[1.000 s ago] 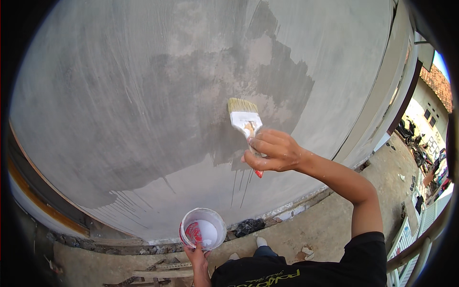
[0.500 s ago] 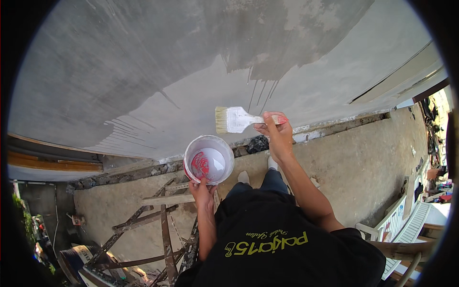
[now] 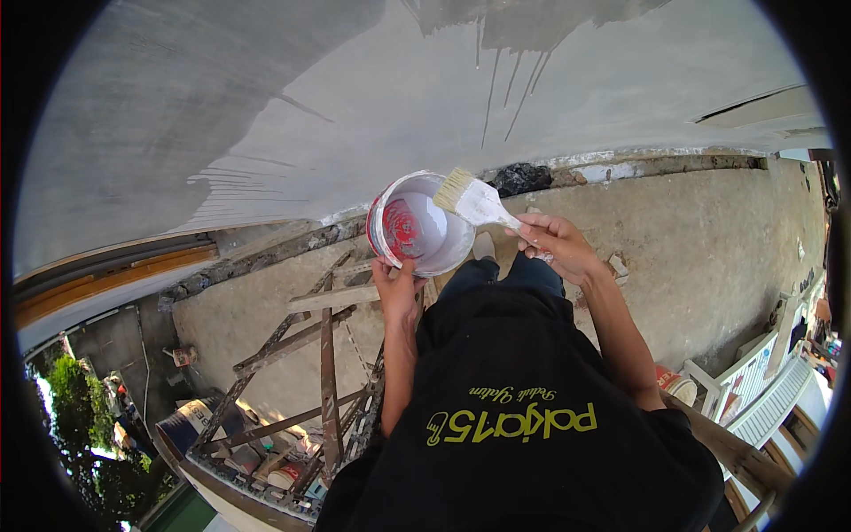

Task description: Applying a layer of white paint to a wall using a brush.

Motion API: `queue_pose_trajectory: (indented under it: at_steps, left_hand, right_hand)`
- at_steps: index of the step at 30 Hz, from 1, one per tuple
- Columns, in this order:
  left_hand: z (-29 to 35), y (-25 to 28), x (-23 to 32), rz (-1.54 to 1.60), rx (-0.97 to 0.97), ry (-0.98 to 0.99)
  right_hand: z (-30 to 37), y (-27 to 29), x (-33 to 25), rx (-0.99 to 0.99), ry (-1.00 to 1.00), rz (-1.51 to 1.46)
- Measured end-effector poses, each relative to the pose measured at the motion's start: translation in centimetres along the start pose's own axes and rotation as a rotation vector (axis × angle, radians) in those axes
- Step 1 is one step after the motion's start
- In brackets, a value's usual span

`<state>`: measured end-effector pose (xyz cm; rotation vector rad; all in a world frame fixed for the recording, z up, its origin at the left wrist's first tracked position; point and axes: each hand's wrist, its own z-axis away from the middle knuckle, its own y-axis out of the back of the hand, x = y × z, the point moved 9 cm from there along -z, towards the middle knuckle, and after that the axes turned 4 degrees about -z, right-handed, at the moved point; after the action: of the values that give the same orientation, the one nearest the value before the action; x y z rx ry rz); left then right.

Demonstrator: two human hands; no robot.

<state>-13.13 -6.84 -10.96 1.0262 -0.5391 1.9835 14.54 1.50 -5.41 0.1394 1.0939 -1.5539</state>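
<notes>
In my right hand [image 3: 560,246] is a wide paintbrush [image 3: 483,202], gripped by its handle. White coats its ferrule, and its pale bristles point up and left over the right rim of a bucket. My left hand [image 3: 399,279] grips the near rim of this white and red bucket [image 3: 379,217], tilted so that its inside shows. A whitish liquid and a red patch are visible in it. Ahead stands a grey wall [image 3: 372,106] with dark wet-looking areas and drips running from them.
A paint-spattered scaffold frame [image 3: 328,381] stands at my left, with containers and debris around its foot. A dark lump [image 3: 521,180] lies at the wall's base. On the right are a wooden beam [image 3: 727,448] and white slatted furniture [image 3: 767,399] on the concrete ground [image 3: 674,239].
The brush has come down from in front of the wall to the bucket's rim, its bristles now tilted upward. My view has swung lower, and the bucket appears farther up and right.
</notes>
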Motion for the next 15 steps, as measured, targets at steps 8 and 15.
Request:
queue_pose_trajectory:
  at_steps: [8, 15]
  left_hand:
    - [2.4, -3.9, 3.3, -0.13, -0.128, -0.049]
    - [2.6, -5.0, 3.5, -0.174, -0.185, -0.097]
  right_hand:
    - [-1.4, -2.7, 1.5, -0.054, 0.197, 0.953]
    - [-4.2, -5.1, 3.0, 0.117, 0.197, 1.763]
